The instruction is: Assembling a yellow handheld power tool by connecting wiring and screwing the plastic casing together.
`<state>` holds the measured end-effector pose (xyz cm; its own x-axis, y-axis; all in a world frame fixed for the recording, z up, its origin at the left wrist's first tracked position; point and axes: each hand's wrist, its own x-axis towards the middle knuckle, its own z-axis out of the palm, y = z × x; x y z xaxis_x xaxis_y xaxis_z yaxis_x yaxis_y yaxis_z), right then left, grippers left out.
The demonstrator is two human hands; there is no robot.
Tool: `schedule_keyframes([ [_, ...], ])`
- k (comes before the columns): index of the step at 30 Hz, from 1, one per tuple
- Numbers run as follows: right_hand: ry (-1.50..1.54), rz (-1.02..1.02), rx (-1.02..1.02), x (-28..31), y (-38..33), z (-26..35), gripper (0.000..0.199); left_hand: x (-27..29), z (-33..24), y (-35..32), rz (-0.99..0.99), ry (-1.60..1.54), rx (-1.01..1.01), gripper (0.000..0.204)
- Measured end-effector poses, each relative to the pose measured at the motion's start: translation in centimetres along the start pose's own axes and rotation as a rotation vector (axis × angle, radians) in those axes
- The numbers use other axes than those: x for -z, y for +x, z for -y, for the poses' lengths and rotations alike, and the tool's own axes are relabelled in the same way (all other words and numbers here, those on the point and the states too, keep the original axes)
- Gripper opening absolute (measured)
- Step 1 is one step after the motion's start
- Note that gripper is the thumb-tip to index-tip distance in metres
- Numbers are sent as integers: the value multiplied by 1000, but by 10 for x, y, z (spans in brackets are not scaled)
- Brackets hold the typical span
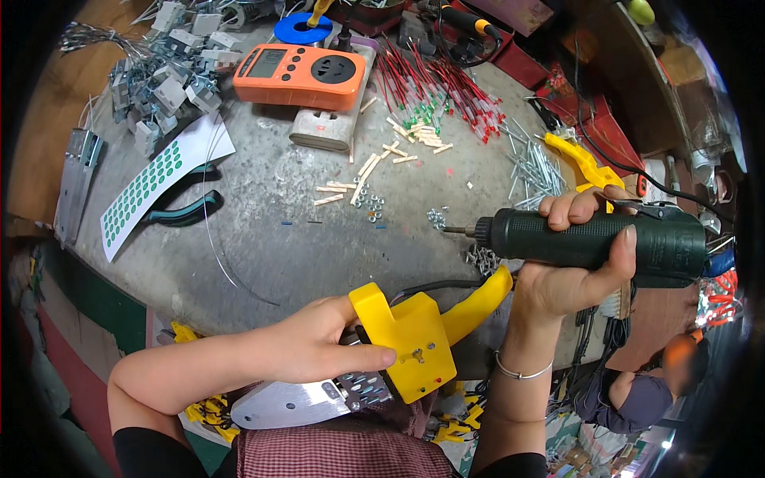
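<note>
The left hand [319, 342] pinches the yellow plastic housing [414, 331] with its thumb pressed on the flat face, but most of the other fingers hide behind, so I cannot tell how firmly they hold. The housing is by the person's lap, at the near side of the gray table [279, 263], and a silver metal plate [291, 405] sticks out to its left. If the thumb slips, the housing could tip, because that plate looks long and heavy. The right hand [586, 267] wraps its fingers and thumb around the dark green electric screwdriver [586, 243], off to the right. Its thin bit [456, 230] points left, right by a little pile of tiny metal parts [435, 218], and I cannot tell if they touch. A bump there might scatter the pile, since the parts are small and loose. Some small screws [483, 259] lie just on the near side of the screwdriver, so they could get knocked away or mixed up too. A black cord [434, 284] runs just past the far side of the housing, and it might snag on the yellow handle [478, 307] if the housing gets turned quickly
</note>
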<state>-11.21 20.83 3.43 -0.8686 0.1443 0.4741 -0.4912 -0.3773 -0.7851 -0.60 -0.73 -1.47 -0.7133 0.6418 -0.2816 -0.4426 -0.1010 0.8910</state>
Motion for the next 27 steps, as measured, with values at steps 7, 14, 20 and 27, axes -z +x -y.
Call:
schedule_keyframes([
  [7, 1, 25, -2, -4, 0, -9, 50, 1, -2, 2, -1, -20, 15, 43],
  [14, 46, 86, 35, -5, -11, 19, 43, 2, 5, 2, 11, -8, -40, 44],
  [20, 275, 108, 21, -13, -30, 68, 45, 2, 9, 4, -11, -113, 55, 41],
  [27, 357, 135, -22, -14, -63, 87, 46, -4, -2, 2, -53, -123, -10, 34],
])
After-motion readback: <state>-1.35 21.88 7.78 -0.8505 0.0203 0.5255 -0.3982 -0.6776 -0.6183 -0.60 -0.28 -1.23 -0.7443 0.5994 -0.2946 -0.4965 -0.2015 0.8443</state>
